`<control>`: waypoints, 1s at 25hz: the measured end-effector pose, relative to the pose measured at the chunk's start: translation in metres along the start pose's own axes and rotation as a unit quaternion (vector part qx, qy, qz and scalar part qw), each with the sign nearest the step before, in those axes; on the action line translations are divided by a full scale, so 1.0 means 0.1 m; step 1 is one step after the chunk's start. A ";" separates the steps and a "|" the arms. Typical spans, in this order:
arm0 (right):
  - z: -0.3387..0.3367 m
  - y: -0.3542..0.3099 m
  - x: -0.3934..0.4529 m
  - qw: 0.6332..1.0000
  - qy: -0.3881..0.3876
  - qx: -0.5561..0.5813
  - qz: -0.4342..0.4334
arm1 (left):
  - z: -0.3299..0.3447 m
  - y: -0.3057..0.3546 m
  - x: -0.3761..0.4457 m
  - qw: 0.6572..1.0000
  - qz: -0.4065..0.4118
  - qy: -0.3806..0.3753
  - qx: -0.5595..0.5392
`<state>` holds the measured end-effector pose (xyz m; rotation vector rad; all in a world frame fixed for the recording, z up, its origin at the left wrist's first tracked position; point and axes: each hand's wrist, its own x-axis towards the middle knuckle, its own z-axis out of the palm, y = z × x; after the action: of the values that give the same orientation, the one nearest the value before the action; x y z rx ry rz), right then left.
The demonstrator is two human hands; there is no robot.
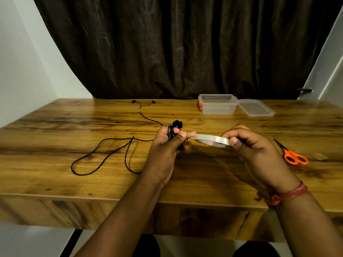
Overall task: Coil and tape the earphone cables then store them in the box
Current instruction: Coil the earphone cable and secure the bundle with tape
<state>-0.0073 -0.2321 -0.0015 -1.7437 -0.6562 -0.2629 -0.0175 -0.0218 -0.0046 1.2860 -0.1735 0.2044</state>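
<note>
Now we see left hand [168, 145] gripping coiled earphone bundle [173, 131] above table [55, 127], fingertip touching tape roll [213, 140]. Right hand [254, 145] pinches roll's far side. 2nd earphone cable [104, 156] lies loose at left. Open box [217, 104] at back, lid [256, 108] beside it; scissors [292, 154] at right.

A dark brown, creased curtain [176, 47] hangs behind a wooden tabletop [55, 127] with strong grain. White walls [22, 71] flank it on both sides. The light is dim and warm.
</note>
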 end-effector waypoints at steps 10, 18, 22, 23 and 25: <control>-0.04 0.07 -0.08 0.961 0.045 0.269 0.042 | -0.01 0.12 0.02 0.996 -0.005 -0.021 -0.090; -0.02 0.00 -0.09 0.933 0.058 0.353 0.044 | 0.00 0.20 -0.01 0.986 -0.029 -0.083 -0.141; 0.11 -0.03 -0.06 0.909 0.043 0.412 0.041 | 0.01 0.22 0.01 0.981 -0.006 -0.125 -0.150; 0.15 -0.04 -0.05 0.904 0.039 0.423 0.046 | 0.01 0.22 0.02 0.980 -0.005 -0.126 -0.150; 0.19 -0.03 -0.04 0.897 0.046 0.434 0.067 | -0.01 0.24 0.03 0.981 -0.002 -0.126 -0.149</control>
<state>-0.0158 -0.2152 -0.0063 -0.8975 -0.4691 0.0552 -0.0208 -0.0146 0.0182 1.0103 -0.4041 0.0092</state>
